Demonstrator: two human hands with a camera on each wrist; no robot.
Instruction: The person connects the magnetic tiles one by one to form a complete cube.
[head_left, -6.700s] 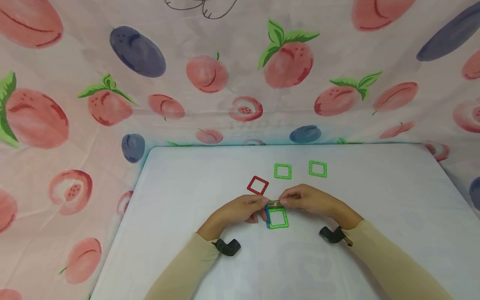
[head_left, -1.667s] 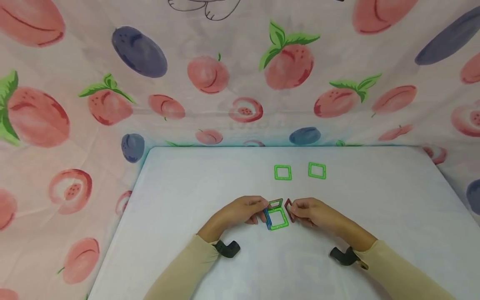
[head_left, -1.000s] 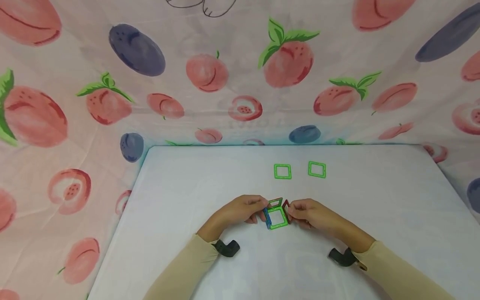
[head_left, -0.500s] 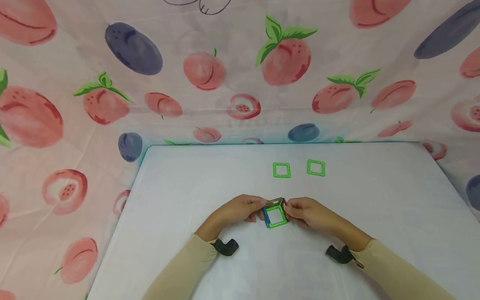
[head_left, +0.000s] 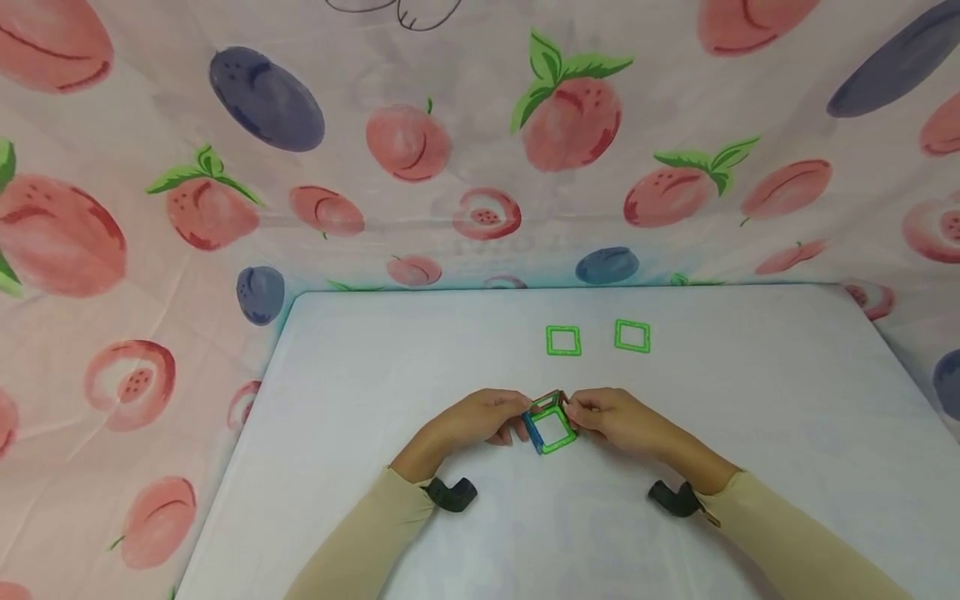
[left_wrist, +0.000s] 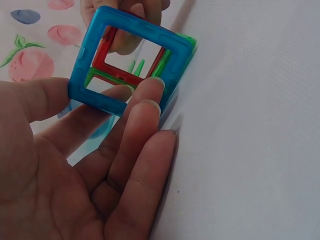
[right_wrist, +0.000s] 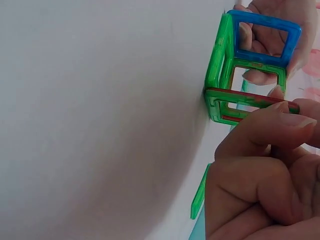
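Note:
Several square frame-like magnetic tiles stand together as an open box. A green magnetic tile (head_left: 560, 444) lies flat as its base, with a blue magnetic tile (left_wrist: 86, 52) upright on the left. Another green tile rises at the back, and a red magnetic tile (right_wrist: 250, 96) stands along the right side. My left hand (head_left: 480, 417) grips the blue tile near the back corner, thumb on its edge and fingertips behind it. Between thumb and fingers, my right hand (head_left: 618, 421) pinches the red tile at its upper edge. The front and top sides have no tile.
Two loose green tiles lie flat farther back on the white table (head_left: 375, 358), a left one (head_left: 563, 353) and a right one (head_left: 632, 348). A fruit-print cloth (head_left: 420, 75) hangs behind the table and along its left side.
The red tile, earlier loose on the table, has come in my right hand to the base's right side and up against it. The box has turned slightly; my left hand has stayed.

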